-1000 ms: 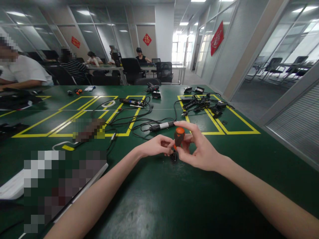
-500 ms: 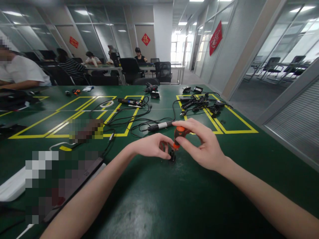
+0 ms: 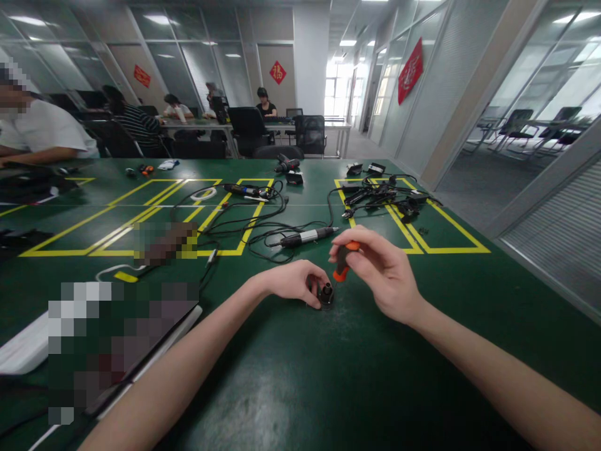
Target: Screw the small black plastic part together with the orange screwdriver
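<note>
My right hand (image 3: 382,269) is closed round a short orange and black screwdriver (image 3: 345,262), tilted with its lower end toward the left. Just below and left of it, a small black round part (image 3: 327,293) stands on the green table (image 3: 291,382). The fingers of my left hand (image 3: 300,282) hold this part from its left side. The screwdriver's thin shaft shows faintly beside the part's right edge; whether its tip touches the part I cannot tell.
Beyond my hands lies a silver and black electric screwdriver (image 3: 307,237) with looped black cables. Black parts and cables (image 3: 375,194) are heaped at the back right, inside yellow tape. A blurred dark device (image 3: 169,244) lies left. A person in white (image 3: 47,128) sits far left.
The screwdriver has moved right, off the top of the black part, and tilts more. My left fingers have closed in beside the part, whose open top now shows. The view has shifted slightly.
</note>
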`<state>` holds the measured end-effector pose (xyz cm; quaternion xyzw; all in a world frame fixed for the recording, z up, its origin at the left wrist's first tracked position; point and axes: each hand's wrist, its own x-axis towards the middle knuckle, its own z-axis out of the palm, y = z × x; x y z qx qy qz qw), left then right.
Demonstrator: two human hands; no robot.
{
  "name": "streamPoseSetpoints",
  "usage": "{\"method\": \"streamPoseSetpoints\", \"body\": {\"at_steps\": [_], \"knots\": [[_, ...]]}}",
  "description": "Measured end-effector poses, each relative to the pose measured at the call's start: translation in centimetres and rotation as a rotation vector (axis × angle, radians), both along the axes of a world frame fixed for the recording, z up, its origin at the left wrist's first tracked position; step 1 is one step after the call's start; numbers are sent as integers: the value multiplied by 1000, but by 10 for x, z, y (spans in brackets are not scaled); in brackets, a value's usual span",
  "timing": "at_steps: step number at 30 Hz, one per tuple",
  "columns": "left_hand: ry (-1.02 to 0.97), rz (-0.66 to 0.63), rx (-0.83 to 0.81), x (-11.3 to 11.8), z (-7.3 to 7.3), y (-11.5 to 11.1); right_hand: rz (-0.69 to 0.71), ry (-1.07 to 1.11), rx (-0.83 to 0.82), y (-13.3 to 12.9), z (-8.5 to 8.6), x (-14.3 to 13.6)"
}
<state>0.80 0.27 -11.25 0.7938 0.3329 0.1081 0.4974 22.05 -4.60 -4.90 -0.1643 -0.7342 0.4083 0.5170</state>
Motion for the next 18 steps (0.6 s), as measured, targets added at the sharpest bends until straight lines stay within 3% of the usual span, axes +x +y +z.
{"method": "streamPoseSetpoints", "body": {"at_steps": [3,8,12,18], "knots": [[-40,-6,-96,-3,-10,5,155,122,-196,3,-5,-2],[-188,-56,-300,-13,-13,12,286,300,-411,3,-3,-7],[-353,17,-412,-18,-16,17,380,323,-471,0,2,-16],[-355,141,-319,-7,-26,17,414,232,-444,6,11,-25]]}}
